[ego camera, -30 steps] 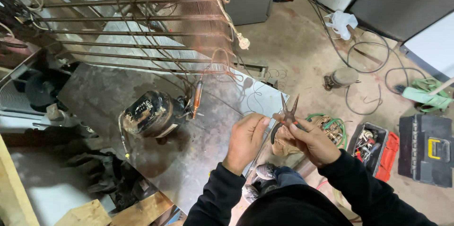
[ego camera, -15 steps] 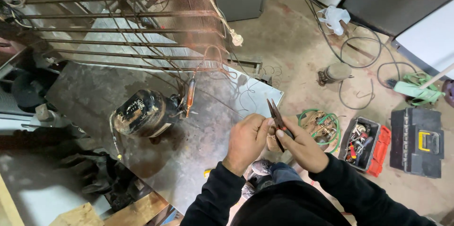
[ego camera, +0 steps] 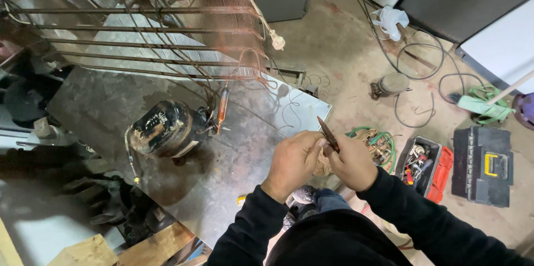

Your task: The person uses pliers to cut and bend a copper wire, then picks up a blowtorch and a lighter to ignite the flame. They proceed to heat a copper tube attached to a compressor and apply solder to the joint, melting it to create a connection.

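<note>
The right hand grips closed pliers with the tip up, the left hand curled shut against it, above a metal sheet bearing a black compressor, a red toolbox near the right.

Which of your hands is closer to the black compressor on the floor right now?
Left. The left hand is the one on the compressor's side, though apart from it; the right hand sits beyond it, holding the pliers.
</note>
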